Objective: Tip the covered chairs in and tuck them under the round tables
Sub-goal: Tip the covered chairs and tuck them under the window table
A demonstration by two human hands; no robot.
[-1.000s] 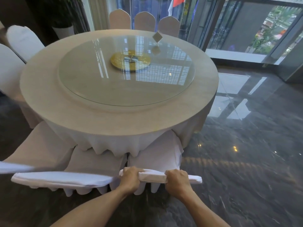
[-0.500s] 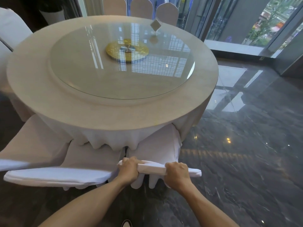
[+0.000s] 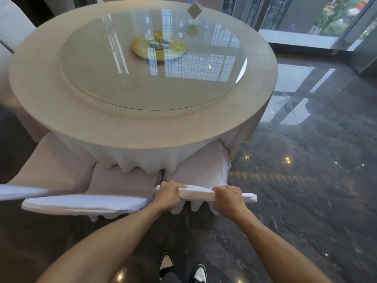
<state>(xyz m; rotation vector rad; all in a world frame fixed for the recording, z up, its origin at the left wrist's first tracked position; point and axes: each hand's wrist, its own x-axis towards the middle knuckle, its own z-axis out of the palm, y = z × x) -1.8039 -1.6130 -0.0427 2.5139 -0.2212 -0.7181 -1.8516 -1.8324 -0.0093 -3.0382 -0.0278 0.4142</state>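
Note:
A white-covered chair (image 3: pixel 201 168) leans in against the round table (image 3: pixel 142 127), its seat under the hanging white tablecloth. My left hand (image 3: pixel 168 194) and my right hand (image 3: pixel 228 198) both grip the top edge of its backrest (image 3: pixel 195 194), knuckles up, a hand's width apart. Two more covered chairs (image 3: pixel 81 203) to the left also lean in against the table, their backrest tops close to me.
A glass turntable (image 3: pixel 155 64) with a gold centre disc and a small card stand (image 3: pixel 194 11) lies on the table. Further covered chairs (image 3: pixel 12 27) stand at the far left. Glossy dark stone floor (image 3: pixel 306 190) spreads to the right, with windows beyond. My shoes (image 3: pixel 183 268) show below.
The view has moved closer to the table and tilted down, so my shoes now show. Both hands keep the same grip on the backrest, which has moved slightly toward the table.

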